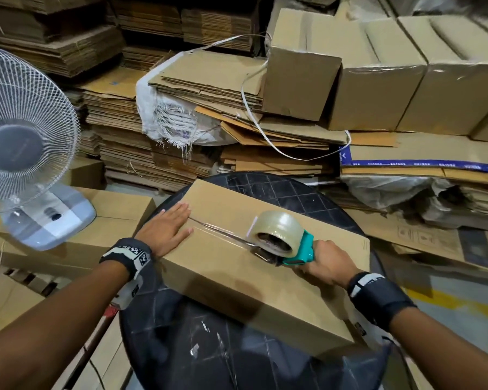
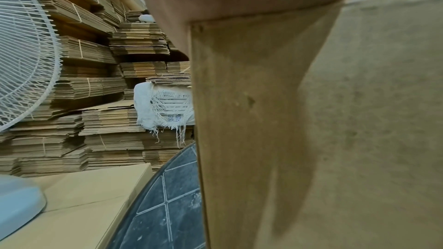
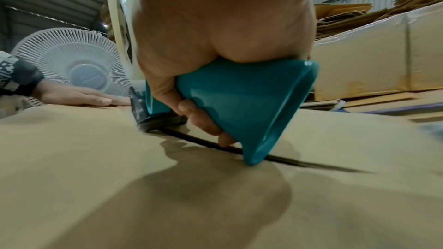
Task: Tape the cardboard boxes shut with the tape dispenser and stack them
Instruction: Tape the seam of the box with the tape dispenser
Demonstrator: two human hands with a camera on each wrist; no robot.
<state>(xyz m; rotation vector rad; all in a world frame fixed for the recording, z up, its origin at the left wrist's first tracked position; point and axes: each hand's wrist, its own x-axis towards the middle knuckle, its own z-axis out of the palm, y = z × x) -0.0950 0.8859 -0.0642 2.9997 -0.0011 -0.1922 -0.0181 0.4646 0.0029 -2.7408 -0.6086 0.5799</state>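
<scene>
Cardboard box [image 1: 265, 266]: long, plain brown corrugated carton, matte, lying across a round dark desk [image 1: 307, 190] with a scratched grid-patterned top; flaps folded down, centre seam running lengthwise. Tape dispenser [image 1: 290, 243]: teal moulded plastic handle, smooth and glossy, carrying a roll of clear tape [image 1: 278, 229]; its nose sits on the seam about midway along the box. A glossy strip of laid tape [image 1: 220, 232] runs from the left end of the lid to the dispenser; the seam beyond, toward the right end, reads as a bare dark slit in the right wrist view. Right hand [image 1: 328, 263]: clenched round the dispenser handle. Left hand [image 1: 166, 228]: flat, fingers straight, pressing the lid at the start of the tape. Handling note: judged mid-pull; the stroke likely wants steady downward pressure, the nose kept centred on the slit, the left palm anchoring the box against sliding on the smooth desk, and the strip carried over the far edge before cutting. Surroundings: white wire-guard fan [image 1: 20, 142] at left; taped boxes [image 1: 378, 88] ranked behind; bundled flat cardboard [image 1: 119, 142] stacked beyond.
</scene>
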